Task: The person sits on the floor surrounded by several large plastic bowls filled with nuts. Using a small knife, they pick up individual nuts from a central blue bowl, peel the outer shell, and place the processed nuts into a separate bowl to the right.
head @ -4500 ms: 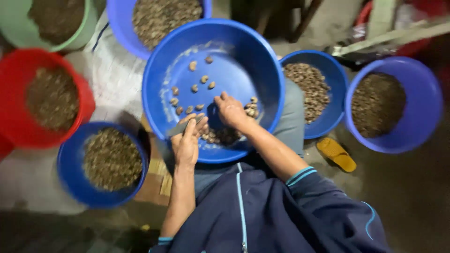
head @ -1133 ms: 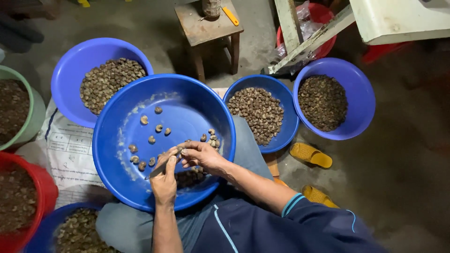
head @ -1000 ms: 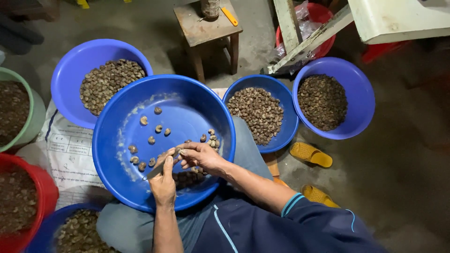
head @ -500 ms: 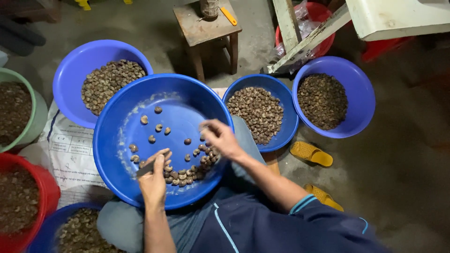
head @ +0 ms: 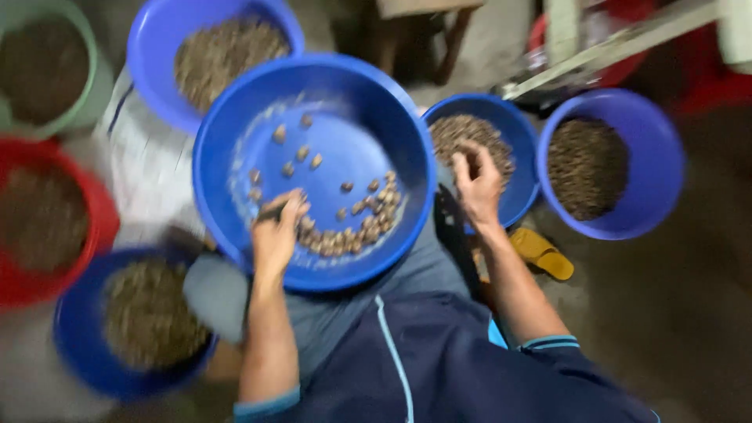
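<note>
My left hand point(head: 276, 235) grips a small dark tool point(head: 272, 210) over the big blue basin point(head: 235, 125) of nuts point(head: 352, 227) on my lap, right hand point(head: 476, 182) reaching into the smaller blue bowl point(head: 523, 149) beside it, grip unclear.

The large basin point(head: 313, 94) is bright blue with pale brown nuts point(head: 352, 227). Four smaller bowls point(head: 658, 157) are blue too. One tub point(head: 94, 227) is red, one bucket point(head: 86, 86) green. The sandal point(head: 542, 252) is yellow; the sleeve point(head: 548, 342) is dark blue with light blue stripes.
</note>
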